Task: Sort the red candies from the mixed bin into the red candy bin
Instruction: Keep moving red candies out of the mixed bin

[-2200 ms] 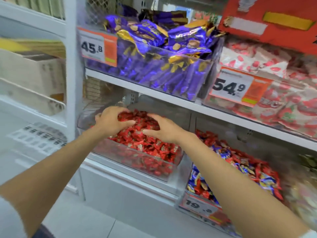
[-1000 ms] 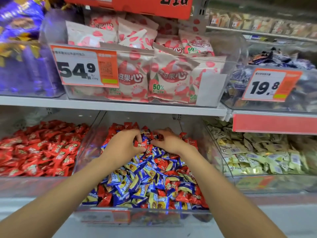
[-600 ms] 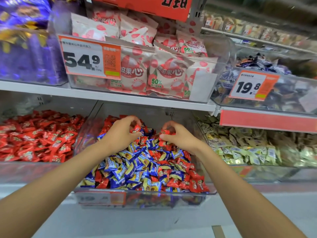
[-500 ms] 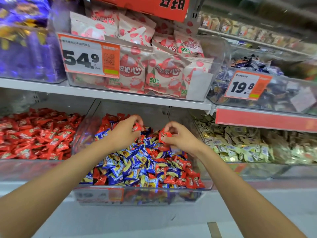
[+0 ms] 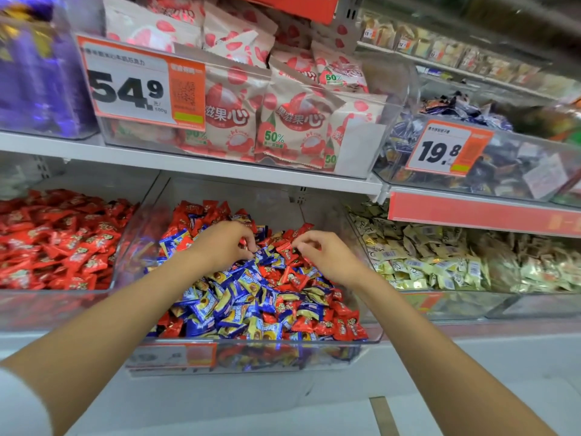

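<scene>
The clear mixed bin (image 5: 251,344) sits on the lower shelf at centre, piled with red candies (image 5: 297,280) and blue-and-yellow candies (image 5: 220,306). The red candy bin (image 5: 47,306) stands directly to its left, full of red wrappers. Both hands are over the back of the mixed pile. My left hand (image 5: 224,247) has its fingers curled, and a bit of red wrapper shows between the fingertips. Close to its right, my right hand (image 5: 323,256) curls its thumb and fingertips down round a red candy (image 5: 284,249) on top of the pile.
To the right lies a bin of pale gold candies (image 5: 440,262). The shelf above (image 5: 220,166) overhangs the bins and carries bags of pink-and-white sweets (image 5: 292,121), purple packs (image 5: 37,73), and price tags 54.9 (image 5: 141,86) and 19.8 (image 5: 446,147).
Since half a second ago both hands have dropped from just above the pile back onto it, still close together. Earlier they moved over from the red candy bin.
</scene>
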The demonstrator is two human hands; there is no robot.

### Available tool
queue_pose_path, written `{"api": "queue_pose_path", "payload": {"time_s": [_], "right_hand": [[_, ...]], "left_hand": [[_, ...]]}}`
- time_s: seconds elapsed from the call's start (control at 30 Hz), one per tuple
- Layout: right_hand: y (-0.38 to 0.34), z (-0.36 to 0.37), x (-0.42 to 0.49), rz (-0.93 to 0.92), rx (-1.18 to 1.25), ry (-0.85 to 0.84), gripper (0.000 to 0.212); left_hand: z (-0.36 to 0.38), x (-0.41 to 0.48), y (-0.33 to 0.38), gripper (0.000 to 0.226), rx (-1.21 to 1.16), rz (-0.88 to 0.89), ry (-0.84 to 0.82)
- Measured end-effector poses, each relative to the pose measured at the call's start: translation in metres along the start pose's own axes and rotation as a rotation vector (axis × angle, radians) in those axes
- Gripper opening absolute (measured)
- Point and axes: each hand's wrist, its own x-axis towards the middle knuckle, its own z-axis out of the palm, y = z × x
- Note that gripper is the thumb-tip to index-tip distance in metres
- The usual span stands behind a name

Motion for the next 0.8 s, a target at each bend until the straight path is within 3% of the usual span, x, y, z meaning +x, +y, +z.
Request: {"api": "queue_pose_path", "payload": {"time_s": [0.07,0.13,0.2,0.47,0.57,0.67,0.73,0.8], "right_hand": [[0.003,0.006,-0.002,0.023,-0.045,-0.048,0.025],[0.008,0.012,-0.004,0.018,-0.201,-0.139,0.037],[0.01,0.016,-0.003,-0.005,-0.232,-0.187,0.033],[-0.001,-0.016,0.002,0.025,-0.095,0.074,0.02],[0.0,-0.018,0.008,0.049,-0.079,0.171,0.032],[0.001,-0.007,0.017,0.075,-0.115,0.183,0.032],[0.001,0.002,0.024,0.083,-0.154,0.139,0.036],[0.005,0.013,0.031,0.079,-0.215,0.069,0.044]], "left_hand": [[-0.003,-0.003,-0.001,0.007,-0.086,-0.003,0.048],[-0.006,-0.005,0.001,0.024,-0.138,-0.006,0.087],[-0.012,-0.009,0.007,0.02,-0.23,-0.006,0.105],[-0.003,-0.017,0.036,0.01,-0.428,0.075,0.041],[0.011,-0.015,0.038,0.013,-0.212,0.104,-0.083],[0.017,-0.013,0.036,0.035,0.109,0.044,-0.185],[0.02,-0.013,0.036,0.039,0.181,0.031,-0.167],[0.02,-0.014,0.037,0.029,0.18,0.039,-0.12]]}}
